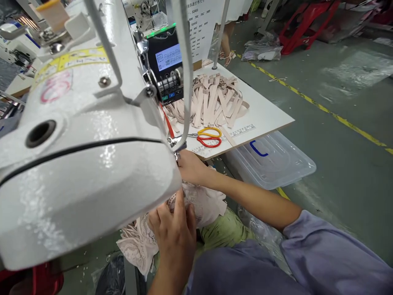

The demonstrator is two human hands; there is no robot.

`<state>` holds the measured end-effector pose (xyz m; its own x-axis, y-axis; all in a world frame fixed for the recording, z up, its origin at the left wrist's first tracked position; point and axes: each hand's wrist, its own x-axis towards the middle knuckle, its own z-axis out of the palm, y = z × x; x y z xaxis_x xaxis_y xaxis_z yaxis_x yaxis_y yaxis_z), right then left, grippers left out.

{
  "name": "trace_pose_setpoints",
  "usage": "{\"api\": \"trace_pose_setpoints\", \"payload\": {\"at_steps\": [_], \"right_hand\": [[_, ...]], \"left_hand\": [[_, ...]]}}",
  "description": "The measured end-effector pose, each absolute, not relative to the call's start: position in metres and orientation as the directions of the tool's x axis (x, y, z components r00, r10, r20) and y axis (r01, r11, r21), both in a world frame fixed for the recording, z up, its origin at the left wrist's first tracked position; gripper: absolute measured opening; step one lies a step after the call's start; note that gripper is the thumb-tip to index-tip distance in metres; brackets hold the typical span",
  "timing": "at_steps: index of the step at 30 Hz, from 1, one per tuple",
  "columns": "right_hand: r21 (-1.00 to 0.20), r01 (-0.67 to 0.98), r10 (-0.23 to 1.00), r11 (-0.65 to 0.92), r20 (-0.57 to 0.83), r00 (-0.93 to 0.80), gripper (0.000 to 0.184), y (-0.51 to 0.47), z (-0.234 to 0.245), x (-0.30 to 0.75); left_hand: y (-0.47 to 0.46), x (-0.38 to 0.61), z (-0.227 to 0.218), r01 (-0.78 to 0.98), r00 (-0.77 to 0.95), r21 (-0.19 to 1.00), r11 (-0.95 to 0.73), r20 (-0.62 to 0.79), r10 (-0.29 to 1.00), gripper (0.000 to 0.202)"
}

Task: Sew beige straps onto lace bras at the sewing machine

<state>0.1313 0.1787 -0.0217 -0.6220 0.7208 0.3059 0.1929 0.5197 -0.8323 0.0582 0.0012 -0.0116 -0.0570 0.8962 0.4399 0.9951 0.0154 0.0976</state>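
A beige lace garment (199, 205), which looks like a bra, drapes over my lap beneath the head of a white sewing machine (123, 176). My left hand (175, 229) is on its lace, index finger stretched forward and thumb alongside, with the fabric held under the fingers. Some fingertips are hidden by the machine head. Beyond it, my right hand (193, 168) reaches in close to the needle area, just above the garment. Its fingers disappear behind the machine, so their grip is hidden. More lace fabric (138, 243) hangs down at the left.
Scissors (209, 137) with yellow and red handles lie on the white tabletop (264, 108), beside a pile of beige straps (211, 100). A lit control panel (167, 59) stands behind the machine. Under the table corner is a clear plastic box (273, 164). A red stool (307, 24) stands farther off.
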Motion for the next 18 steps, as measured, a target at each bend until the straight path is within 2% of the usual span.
{"api": "trace_pose_setpoints", "payload": {"at_steps": [6,10,12,14,16,18], "right_hand": [[-0.868,0.163,0.741,0.468,0.286,-0.608,0.012,0.177,-0.023,0.130],[-0.898,0.089,0.769,0.431,0.313,-0.557,0.011,0.170,-0.029,0.135],[-0.919,0.062,0.804,0.390,0.307,-0.510,0.012,0.162,-0.034,0.141],[-0.947,0.043,0.848,0.318,0.263,-0.460,0.018,0.153,-0.040,0.150],[-0.969,0.031,0.872,0.246,0.207,-0.444,0.020,0.142,-0.046,0.159],[-0.980,0.026,0.871,0.199,0.165,-0.463,0.020,0.132,-0.051,0.167]], "left_hand": [[0.003,0.059,-0.013,0.996,-0.044,0.084,0.008,0.438,0.898,0.046],[-0.005,0.050,-0.019,0.983,-0.103,0.181,0.017,0.476,0.874,0.046],[-0.011,0.042,-0.024,0.950,-0.208,0.307,0.061,0.474,0.856,0.045],[-0.013,0.032,-0.031,0.843,-0.386,0.519,0.145,0.395,0.833,0.047],[-0.013,0.024,-0.037,0.633,-0.535,0.744,0.212,0.223,0.815,0.049],[-0.010,0.016,-0.044,0.412,-0.580,0.877,0.248,0.043,0.813,0.049]]}}
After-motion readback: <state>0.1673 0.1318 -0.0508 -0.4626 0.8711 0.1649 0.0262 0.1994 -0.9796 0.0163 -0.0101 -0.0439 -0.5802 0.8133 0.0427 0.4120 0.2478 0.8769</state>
